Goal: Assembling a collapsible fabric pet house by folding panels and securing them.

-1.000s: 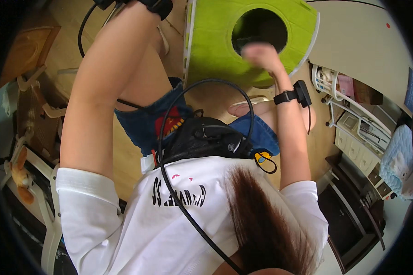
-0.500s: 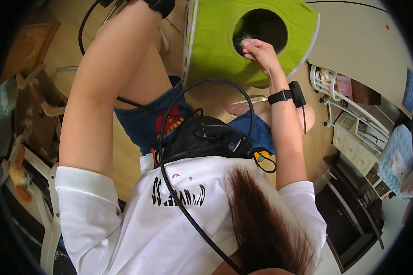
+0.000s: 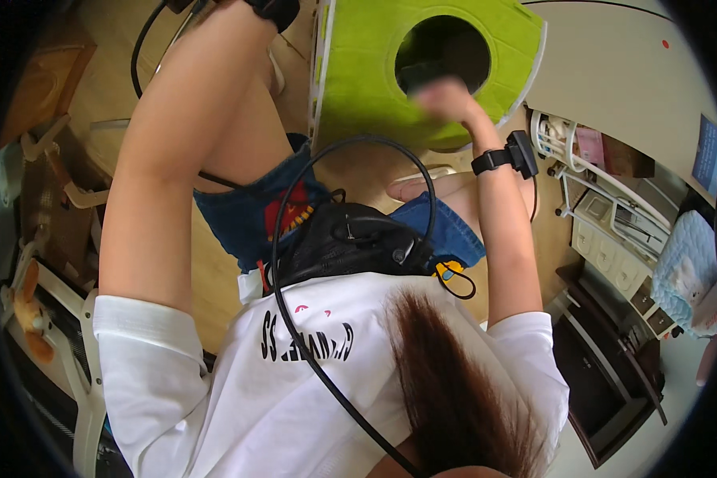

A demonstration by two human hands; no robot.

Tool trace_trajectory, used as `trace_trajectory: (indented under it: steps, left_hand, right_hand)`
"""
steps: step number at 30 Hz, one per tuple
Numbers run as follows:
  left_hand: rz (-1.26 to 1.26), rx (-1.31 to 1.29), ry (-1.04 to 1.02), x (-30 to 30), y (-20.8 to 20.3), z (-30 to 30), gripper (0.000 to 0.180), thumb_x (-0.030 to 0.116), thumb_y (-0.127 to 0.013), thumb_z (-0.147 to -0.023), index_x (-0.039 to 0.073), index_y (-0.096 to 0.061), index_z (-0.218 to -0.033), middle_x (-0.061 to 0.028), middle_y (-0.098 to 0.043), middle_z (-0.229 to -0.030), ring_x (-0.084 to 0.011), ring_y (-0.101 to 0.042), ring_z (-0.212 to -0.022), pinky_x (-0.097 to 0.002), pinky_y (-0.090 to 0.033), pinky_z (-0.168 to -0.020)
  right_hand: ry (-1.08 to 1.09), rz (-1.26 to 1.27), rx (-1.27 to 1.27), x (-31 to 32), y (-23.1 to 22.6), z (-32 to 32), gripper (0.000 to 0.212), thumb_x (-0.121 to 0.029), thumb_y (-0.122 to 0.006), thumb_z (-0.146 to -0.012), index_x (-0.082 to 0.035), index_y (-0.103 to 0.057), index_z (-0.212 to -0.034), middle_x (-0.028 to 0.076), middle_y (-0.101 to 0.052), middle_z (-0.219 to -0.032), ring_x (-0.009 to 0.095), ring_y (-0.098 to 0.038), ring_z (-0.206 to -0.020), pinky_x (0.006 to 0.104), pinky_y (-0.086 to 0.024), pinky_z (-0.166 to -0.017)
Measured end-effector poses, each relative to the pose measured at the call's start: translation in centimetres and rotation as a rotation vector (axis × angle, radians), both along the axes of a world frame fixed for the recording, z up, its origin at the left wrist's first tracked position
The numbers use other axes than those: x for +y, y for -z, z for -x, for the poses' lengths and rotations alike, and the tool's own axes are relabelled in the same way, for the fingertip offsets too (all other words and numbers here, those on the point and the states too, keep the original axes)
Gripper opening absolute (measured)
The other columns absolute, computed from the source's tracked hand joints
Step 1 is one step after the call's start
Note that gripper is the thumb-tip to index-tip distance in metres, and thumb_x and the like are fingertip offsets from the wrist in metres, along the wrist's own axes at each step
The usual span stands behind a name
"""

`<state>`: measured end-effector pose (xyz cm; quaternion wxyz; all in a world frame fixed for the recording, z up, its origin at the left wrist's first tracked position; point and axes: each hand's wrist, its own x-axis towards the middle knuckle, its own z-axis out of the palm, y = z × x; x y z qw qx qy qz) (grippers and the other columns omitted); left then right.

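A bright green fabric-covered box (image 3: 358,88) with pale edges and a round dark opening (image 3: 442,48) stands in front of me at the top. My right hand (image 3: 446,99) is at the lower rim of that opening, smeared by motion. Its fingers cannot be made out, nor whether anything is in them. A black strap with a small device (image 3: 506,159) circles my right wrist. My left arm (image 3: 183,135) reaches up past the picture's upper edge, so the hand itself is cut off. Only the black band (image 3: 275,9) at that wrist shows.
A black cable (image 3: 275,263) loops over my body from a black waist pouch (image 3: 354,239). To the right are a white wheeled cart (image 3: 554,139), drawers (image 3: 605,251) and a pale blue quilted item (image 3: 685,267). White framing (image 3: 64,319) with a plush toy (image 3: 32,315) stands on the left.
My right hand, pinched at the opening with something wispy by the fingertips, is now blurred and slightly lower at the rim. My left arm has hardly moved; the whole view has shifted slightly.
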<state>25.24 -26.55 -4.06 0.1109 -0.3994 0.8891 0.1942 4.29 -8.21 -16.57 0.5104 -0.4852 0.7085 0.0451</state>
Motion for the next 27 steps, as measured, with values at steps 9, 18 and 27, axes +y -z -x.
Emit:
trace_trajectory:
  steps: [9,18,27]
  left_hand:
    - [-0.025,0.019,0.059,0.2,-0.1,0.5,0.049,0.043,-0.065,-0.068,0.002,-0.063,-0.096,-0.0164,-0.062,-0.097,-0.0306,-0.058,-0.092,-0.0376,-0.046,-0.079]
    - [-0.072,0.159,0.171,0.1,-0.4,0.2,0.048,0.042,-0.065,-0.069,0.003,-0.063,-0.097,-0.0169,-0.061,-0.098,-0.0308,-0.058,-0.092,-0.0364,-0.046,-0.079]
    - [-0.03,0.029,0.047,0.4,-0.1,0.4,0.05,0.044,-0.065,-0.069,0.002,-0.063,-0.096,-0.0159,-0.062,-0.099,-0.0301,-0.058,-0.093,-0.0378,-0.046,-0.079]
  right_hand:
    - [0.174,0.073,-0.127,0.3,-0.4,0.1,0.025,-0.02,-0.063,-0.08,-0.001,-0.063,-0.096,-0.001,-0.06,-0.07,0.006,-0.053,-0.061,0.0199,-0.044,-0.053]
    - [-0.171,0.218,0.37,-0.2,-1.8,3.0,0.018,-0.018,-0.063,-0.074,-0.004,-0.067,-0.085,0.015,-0.064,-0.078,0.027,-0.062,-0.073,0.0345,-0.048,-0.069]
    - [-0.036,0.313,0.189,1.3,-1.5,1.7,0.016,-0.015,-0.061,-0.076,-0.002,-0.065,-0.084,0.01,-0.063,-0.072,0.016,-0.059,-0.06,0.028,-0.047,-0.058]
